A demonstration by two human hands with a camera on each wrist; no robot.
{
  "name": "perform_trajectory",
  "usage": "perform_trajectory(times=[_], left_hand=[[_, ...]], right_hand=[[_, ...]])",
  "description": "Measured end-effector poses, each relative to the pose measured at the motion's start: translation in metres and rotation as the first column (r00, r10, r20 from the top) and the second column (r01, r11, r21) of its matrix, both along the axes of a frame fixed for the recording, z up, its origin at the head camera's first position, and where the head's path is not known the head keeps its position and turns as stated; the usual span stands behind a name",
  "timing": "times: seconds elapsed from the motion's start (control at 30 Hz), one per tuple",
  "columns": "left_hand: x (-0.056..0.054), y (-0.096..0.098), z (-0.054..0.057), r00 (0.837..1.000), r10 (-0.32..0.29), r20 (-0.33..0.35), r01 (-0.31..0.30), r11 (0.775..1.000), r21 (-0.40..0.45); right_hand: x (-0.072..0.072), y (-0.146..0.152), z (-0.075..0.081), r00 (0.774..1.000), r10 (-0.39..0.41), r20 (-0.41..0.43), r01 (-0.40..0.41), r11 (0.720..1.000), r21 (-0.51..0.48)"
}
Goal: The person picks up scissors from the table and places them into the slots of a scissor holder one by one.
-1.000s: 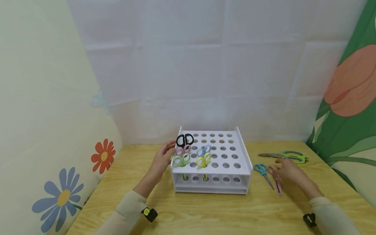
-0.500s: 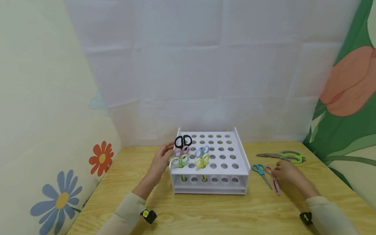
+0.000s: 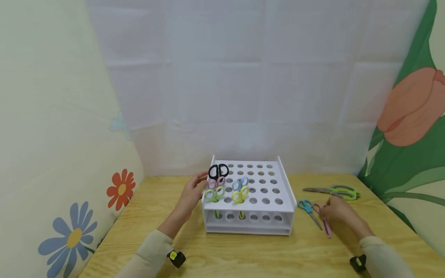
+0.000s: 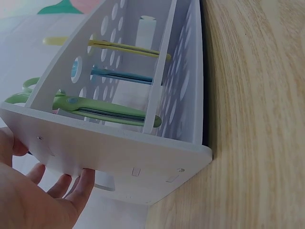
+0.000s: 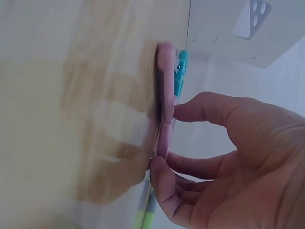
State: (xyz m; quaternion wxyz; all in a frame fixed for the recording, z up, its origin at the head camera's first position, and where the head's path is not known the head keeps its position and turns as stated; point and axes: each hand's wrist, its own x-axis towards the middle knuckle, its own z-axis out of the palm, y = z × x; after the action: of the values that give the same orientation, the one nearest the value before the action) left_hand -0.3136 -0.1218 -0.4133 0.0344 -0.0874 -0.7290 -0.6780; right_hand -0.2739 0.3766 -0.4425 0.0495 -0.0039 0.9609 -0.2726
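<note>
Left hand [image 3: 189, 194]: relaxed against white rack [image 3: 248, 208] | right hand [image 3: 338, 211]: pinching pink scissors [image 3: 326, 228] | handles [image 5: 166, 76] partly hidden

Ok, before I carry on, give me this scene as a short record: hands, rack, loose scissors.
Left hand: fingers against the left side of the white rack
Right hand: thumb and fingers on the pink scissors; any lift unclear
In rack: black pair, rose pair, green pair, light-blue pair, yellow pair; all in its left half
Loose on table: turquoise scissors, between rack and right hand; large green-and-grey scissors, beyond that hand
</note>
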Motion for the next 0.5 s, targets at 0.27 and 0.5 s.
perform_trajectory(times=[0.27,0.5], left_hand=[[0.001,0.001,0.000,1.000,-0.001,-0.003,0.001,1.000,-0.002],[-0.001,-0.001,0.001,1.000,-0.012,0.016,0.012,1.000,-0.007]], right_hand=[[-0.001,0.010,-0.009,1.000,0.013,0.009,-0.012,0.993,-0.114],[0.004,0.008,0.001,0.998,0.041,0.046,-0.030,0.978,-0.206]])
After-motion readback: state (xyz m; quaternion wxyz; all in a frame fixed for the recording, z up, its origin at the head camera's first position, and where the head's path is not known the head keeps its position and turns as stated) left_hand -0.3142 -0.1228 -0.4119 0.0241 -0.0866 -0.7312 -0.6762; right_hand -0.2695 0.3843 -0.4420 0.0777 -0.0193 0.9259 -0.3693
